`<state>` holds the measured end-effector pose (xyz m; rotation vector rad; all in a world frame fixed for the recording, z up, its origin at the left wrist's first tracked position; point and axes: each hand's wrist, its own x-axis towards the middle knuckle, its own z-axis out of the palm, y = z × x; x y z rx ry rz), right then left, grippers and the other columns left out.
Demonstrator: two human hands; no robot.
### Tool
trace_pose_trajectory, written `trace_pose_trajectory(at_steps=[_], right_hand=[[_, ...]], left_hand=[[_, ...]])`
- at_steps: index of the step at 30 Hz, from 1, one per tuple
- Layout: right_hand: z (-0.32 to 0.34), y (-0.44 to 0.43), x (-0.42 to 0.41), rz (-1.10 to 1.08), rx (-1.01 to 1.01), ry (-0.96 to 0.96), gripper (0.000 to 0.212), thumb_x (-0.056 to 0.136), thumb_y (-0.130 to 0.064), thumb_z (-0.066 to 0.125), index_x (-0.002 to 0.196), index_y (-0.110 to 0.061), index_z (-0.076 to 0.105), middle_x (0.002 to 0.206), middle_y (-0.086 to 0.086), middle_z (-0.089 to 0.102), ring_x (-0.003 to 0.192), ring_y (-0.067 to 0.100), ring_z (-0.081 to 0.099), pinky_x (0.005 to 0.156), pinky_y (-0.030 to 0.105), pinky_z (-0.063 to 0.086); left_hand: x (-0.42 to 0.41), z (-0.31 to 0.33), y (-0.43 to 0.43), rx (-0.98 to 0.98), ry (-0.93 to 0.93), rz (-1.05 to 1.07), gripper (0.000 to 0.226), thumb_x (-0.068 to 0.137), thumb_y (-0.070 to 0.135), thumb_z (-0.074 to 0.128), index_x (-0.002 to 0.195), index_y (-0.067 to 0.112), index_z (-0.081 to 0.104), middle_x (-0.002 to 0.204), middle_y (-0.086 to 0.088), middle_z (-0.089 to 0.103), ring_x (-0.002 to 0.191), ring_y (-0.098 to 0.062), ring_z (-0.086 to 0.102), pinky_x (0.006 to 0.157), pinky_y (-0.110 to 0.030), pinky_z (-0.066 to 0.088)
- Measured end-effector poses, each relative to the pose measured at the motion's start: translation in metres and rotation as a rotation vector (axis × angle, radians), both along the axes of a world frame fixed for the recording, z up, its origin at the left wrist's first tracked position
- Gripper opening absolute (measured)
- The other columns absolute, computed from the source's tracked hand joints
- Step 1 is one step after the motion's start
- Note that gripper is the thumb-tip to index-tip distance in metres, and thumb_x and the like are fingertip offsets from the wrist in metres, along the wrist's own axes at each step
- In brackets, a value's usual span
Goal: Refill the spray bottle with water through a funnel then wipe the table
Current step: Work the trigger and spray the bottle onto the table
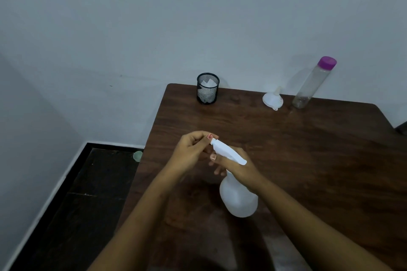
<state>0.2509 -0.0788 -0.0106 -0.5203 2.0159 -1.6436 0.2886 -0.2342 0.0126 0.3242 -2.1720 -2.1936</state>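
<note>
A white translucent spray bottle (239,198) is held above the brown wooden table (308,149), near its left side. My right hand (236,166) grips the bottle's neck under the white trigger head. My left hand (193,149) pinches the nozzle tip of that head between thumb and fingers. A white funnel (272,99) lies upside down, spout up, at the back of the table. Beside it, to the right, stands a clear water bottle (313,84) with a purple cap, close to the wall.
A black mesh cup (207,88) holding white tissues or cloth stands at the table's back left corner. Dark floor lies left of the table, with a small pale green object (138,156) on it. The wall runs just behind the table.
</note>
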Motion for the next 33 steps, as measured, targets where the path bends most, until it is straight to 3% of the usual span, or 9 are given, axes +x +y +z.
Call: trace_pose_trajectory(at_steps=[5, 10, 15, 19, 21, 24, 26, 30, 33], right_hand=[[-0.002, 0.006, 0.003, 0.000, -0.006, 0.039, 0.007, 0.092, -0.021, 0.062, 0.090, -0.022, 0.069, 0.080, 0.002, 0.072, 0.066, 0.028, 0.067, 0.062, 0.033, 0.054], [-0.006, 0.007, 0.005, 0.020, -0.024, 0.078, 0.011, 0.091, -0.022, 0.062, 0.097, -0.015, 0.069, 0.084, 0.009, 0.071, 0.075, 0.038, 0.065, 0.066, 0.043, 0.055], [-0.008, 0.007, 0.007, 0.041, -0.049, 0.105, 0.012, 0.088, -0.023, 0.062, 0.095, -0.015, 0.069, 0.078, 0.005, 0.069, 0.060, 0.014, 0.063, 0.053, 0.030, 0.050], [-0.011, 0.007, 0.007, 0.006, -0.027, 0.118, 0.010, 0.089, -0.020, 0.063, 0.093, -0.013, 0.068, 0.075, 0.003, 0.068, 0.056, 0.013, 0.060, 0.053, 0.028, 0.049], [-0.012, 0.008, 0.007, -0.016, -0.023, 0.119, 0.006, 0.090, -0.020, 0.063, 0.090, -0.015, 0.067, 0.070, -0.003, 0.067, 0.054, 0.011, 0.060, 0.053, 0.027, 0.049], [-0.011, 0.009, 0.007, -0.052, -0.011, 0.130, 0.010, 0.091, -0.018, 0.063, 0.082, -0.019, 0.066, 0.065, -0.008, 0.067, 0.054, 0.009, 0.060, 0.055, 0.026, 0.049], [-0.011, 0.011, 0.007, -0.047, -0.021, 0.118, 0.008, 0.091, -0.016, 0.063, 0.085, -0.015, 0.068, 0.069, -0.001, 0.068, 0.054, 0.010, 0.060, 0.054, 0.028, 0.049], [-0.011, 0.011, 0.010, -0.033, -0.023, 0.108, 0.005, 0.091, -0.016, 0.063, 0.089, -0.015, 0.068, 0.073, 0.005, 0.068, 0.057, 0.012, 0.061, 0.054, 0.029, 0.049], [-0.011, 0.010, 0.010, -0.028, -0.013, 0.107, 0.007, 0.092, -0.015, 0.062, 0.094, -0.011, 0.067, 0.075, 0.006, 0.067, 0.057, 0.011, 0.060, 0.055, 0.029, 0.050]], left_hand=[[0.002, 0.000, 0.005, 0.045, 0.010, -0.009, 0.018, 0.095, 0.014, 0.053, 0.096, 0.008, 0.070, 0.081, -0.003, 0.072, 0.070, -0.013, 0.067, 0.063, -0.022, 0.056], [-0.002, 0.000, 0.009, -0.091, -0.058, 0.007, 0.032, 0.093, 0.034, 0.054, 0.083, 0.008, 0.069, 0.072, -0.006, 0.066, 0.066, -0.011, 0.061, 0.065, -0.024, 0.051], [-0.005, 0.001, 0.015, -0.203, -0.092, 0.071, 0.041, 0.092, 0.045, 0.052, 0.058, 0.022, 0.058, 0.049, 0.012, 0.055, 0.050, 0.001, 0.053, 0.055, -0.016, 0.042], [-0.004, 0.004, 0.018, -0.263, -0.114, 0.103, 0.041, 0.092, 0.047, 0.048, 0.061, 0.022, 0.059, 0.054, 0.012, 0.057, 0.057, -0.004, 0.057, 0.058, -0.016, 0.042], [-0.001, 0.004, 0.017, -0.244, -0.078, 0.085, 0.035, 0.095, 0.042, 0.046, 0.073, 0.023, 0.064, 0.067, 0.010, 0.064, 0.066, -0.006, 0.062, 0.063, -0.017, 0.047], [0.008, 0.002, 0.012, -0.031, 0.023, 0.015, 0.020, 0.097, 0.022, 0.048, 0.100, 0.016, 0.068, 0.091, 0.000, 0.069, 0.079, -0.010, 0.067, 0.067, -0.022, 0.054], [0.013, 0.000, 0.009, 0.106, 0.053, -0.035, 0.021, 0.095, 0.012, 0.052, 0.109, 0.014, 0.066, 0.095, -0.006, 0.069, 0.083, -0.011, 0.067, 0.068, -0.023, 0.055], [0.015, 0.000, 0.009, 0.096, 0.036, -0.036, 0.017, 0.093, 0.010, 0.055, 0.104, 0.015, 0.067, 0.089, -0.004, 0.068, 0.077, -0.011, 0.062, 0.070, -0.024, 0.055], [0.012, 0.002, 0.013, 0.059, 0.008, -0.073, 0.017, 0.097, 0.016, 0.048, 0.098, 0.009, 0.063, 0.082, -0.007, 0.063, 0.066, -0.009, 0.059, 0.062, -0.022, 0.053]])
